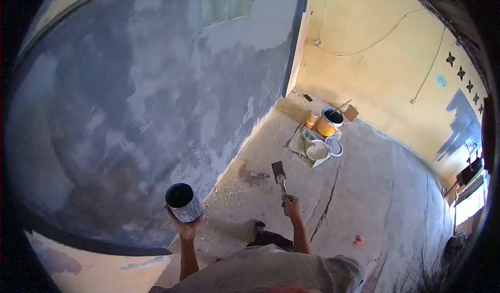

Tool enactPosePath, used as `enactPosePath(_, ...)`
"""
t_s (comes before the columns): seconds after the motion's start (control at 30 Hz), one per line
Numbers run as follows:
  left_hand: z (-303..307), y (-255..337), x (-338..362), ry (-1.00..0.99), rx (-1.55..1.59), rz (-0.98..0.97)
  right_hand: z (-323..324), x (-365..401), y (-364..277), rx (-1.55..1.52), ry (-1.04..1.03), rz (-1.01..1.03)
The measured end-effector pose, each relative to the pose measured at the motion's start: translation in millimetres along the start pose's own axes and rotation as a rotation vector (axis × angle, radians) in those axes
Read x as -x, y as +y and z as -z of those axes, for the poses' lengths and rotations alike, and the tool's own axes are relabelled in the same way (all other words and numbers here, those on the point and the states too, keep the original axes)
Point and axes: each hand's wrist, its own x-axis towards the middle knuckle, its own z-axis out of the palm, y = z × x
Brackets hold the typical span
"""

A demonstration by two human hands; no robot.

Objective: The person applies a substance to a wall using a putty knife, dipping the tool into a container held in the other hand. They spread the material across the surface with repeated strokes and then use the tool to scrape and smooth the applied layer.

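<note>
Flat paintbrush is held to the right of the paint tin, well apart from it and above the concrete floor, with its dark head pointed away from the body. Its handle is enclosed by the right hand, the fingers wrapped narrowly around it. The tin, dark inside and smeared with grey outside, is cupped in the left hand, gripped at its side and lower part by widely spread fingers.

How much paint is held in the tin cannot be told, nor whether the bristles are loaded. For even work on the patchy grey wall beyond the tin, the tin is probably best kept level and brought close under the brush, so that drips are caught. A light load, wiped on the rim and laid on in overlapping strokes, should help the patches to be blended.

To the right of the tin, a small tool of unclear kind is seen on the floor. Farther off on that side, a yellow bucket is placed beside a crumpled sheet.
</note>
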Motion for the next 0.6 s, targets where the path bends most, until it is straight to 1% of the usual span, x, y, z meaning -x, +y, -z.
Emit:
enactPosePath(0.07, -58.3, 35.9, -24.6, 0.135, 0.049, 0.013, 13.2, -37.8, -10.5, -0.039, -0.018, -0.019)
enactPosePath(0.1, -69.4, 14.6, -26.7, 0.118, 0.137, 0.103, 21.2, -50.5, -15.0, -0.049, -0.021, -0.02)
enactPosePath(0.13, -85.2, 8.4, -30.7, 0.114, 0.134, 0.092, 30.0, -60.2, -30.5, -0.175, -0.049, -0.041)
enactPosePath(0.17, -100.0, 2.7, -36.4, 0.117, 0.053, 0.03, 36.4, -74.9, -43.4, -0.303, -0.077, -0.06)
enactPosePath(0.2, -111.7, -2.1, -39.8, 0.122, -0.03, -0.027, 43.0, -96.2, -48.9, -0.311, -0.081, -0.058)
enactPosePath(0.23, -117.1, -9.7, -40.2, 0.124, -0.037, -0.026, 51.6, -118.1, -49.5, -0.278, -0.182, -0.091)
enactPosePath(0.27, -118.2, -20.4, -41.9, 0.158, 0.106, 0.101, 56.4, -136.1, -50.7, -0.236, -0.283, -0.126)
enactPosePath(0.3, -121.1, -30.2, -42.0, 0.193, 0.253, 0.223, 57.9, -149.0, -48.7, -0.23, -0.288, -0.127)
enactPosePath(0.33, -128.5, -36.0, -42.2, 0.227, 0.406, 0.341, 55.2, -158.4, -50.8, -0.212, -0.254, -0.069)
enactPosePath(0.37, -137.1, -33.0, -40.2, 0.236, 0.412, 0.34, 52.6, -169.7, -49.1, -0.194, -0.22, -0.009)
enactPosePath(0.43, -145.5, -20.5, -34.1, 0.252, 0.136, 0.183, 43.5, -192.6, -42.5, -0.152, -0.24, 0.017)
enactPosePath(0.47, -149.8, -4.4, -39.0, 0.262, 0.136, 0.183, 40.9, -200.6, -44.1, -0.12, -0.257, 0.037)
enactPosePath(0.5, -151.7, 12.6, -45.5, 0.223, 0.083, 0.179, 42.3, -210.4, -46.4, 0.03, -0.362, 0.061)
enactPosePath(0.53, -152.2, 24.6, -49.0, 0.182, 0.026, 0.176, 39.2, -210.0, -50.2, 0.031, -0.372, 0.06)
enactPosePath(0.6, -147.0, 22.3, -45.5, 0.208, -0.017, 0.196, 22.9, -198.3, -63.3, -0.146, -0.381, 0.035)
